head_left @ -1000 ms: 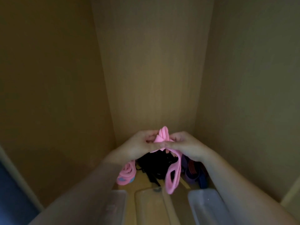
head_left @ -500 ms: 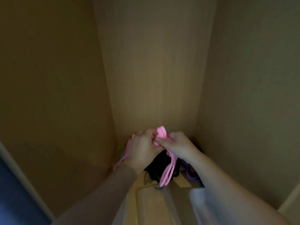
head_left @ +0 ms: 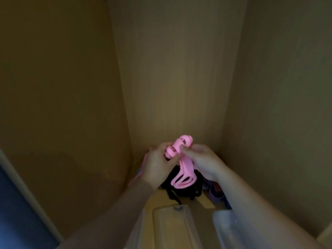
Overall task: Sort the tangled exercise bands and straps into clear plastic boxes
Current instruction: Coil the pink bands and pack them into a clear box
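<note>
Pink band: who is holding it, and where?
The left hand and right hand both grip the pink band at its bunched top; loops hang below.

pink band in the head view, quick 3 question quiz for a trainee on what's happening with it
1. True or false: only the left hand grips the pink band.
2. What lies under the band's hanging loops? A) black straps B) a towel C) a ball
3. Short answer: is the pink band in either clear box yet?

Key: 1 false, the right hand pinches it too. 2 A. 3 no, it is held up in both hands, beyond the boxes.
</note>
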{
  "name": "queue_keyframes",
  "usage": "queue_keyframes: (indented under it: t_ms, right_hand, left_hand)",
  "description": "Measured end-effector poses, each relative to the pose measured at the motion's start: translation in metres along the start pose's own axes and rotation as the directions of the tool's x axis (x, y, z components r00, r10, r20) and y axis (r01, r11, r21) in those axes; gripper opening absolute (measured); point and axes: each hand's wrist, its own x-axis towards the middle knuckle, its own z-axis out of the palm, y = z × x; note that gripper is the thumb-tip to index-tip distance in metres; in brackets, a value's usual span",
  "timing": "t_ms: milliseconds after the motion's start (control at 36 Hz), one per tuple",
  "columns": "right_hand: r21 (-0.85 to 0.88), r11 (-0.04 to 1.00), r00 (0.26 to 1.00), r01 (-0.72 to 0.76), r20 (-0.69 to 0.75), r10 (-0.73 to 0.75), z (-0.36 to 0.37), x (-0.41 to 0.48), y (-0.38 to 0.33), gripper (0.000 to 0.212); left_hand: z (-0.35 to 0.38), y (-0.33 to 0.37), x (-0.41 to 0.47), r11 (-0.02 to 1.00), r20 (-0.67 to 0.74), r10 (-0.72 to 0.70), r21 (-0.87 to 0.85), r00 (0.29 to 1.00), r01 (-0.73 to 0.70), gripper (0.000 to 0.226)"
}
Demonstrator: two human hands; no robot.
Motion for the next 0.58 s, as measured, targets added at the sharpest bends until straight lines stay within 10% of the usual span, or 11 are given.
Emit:
queue_keyframes:
  t_ms: [222, 389, 583]
  right_hand:
    - [-0.259, 0.961, 0.992, 0.093, -0.062, -0.113, 0.007, -0.005, 0.002, 0.023]
    - [-0.435, 0.861, 0.964, 0.263, 0.09, -0.249, -0.003, -0.02, 0.013, 0.021]
    - [-0.405, 0.835, 0.928, 0.372, 0.186, -0.324, 0.007, -0.034, 0.022, 0.036]
  left_hand:
    - [0.013, -0.01, -0.019, 0.968, -0.033, 0.249, 0.043, 0.968, -0.248, 0.025]
    - [0.0, -0.016, -0.028, 0.932, 0.291, 0.046, -0.357, 0.956, 0.064, 0.06]
    - [-0.005, -0.016, -0.032, 0.99, 0.295, 0.128, -0.092, 0.947, -0.105, 0.063]
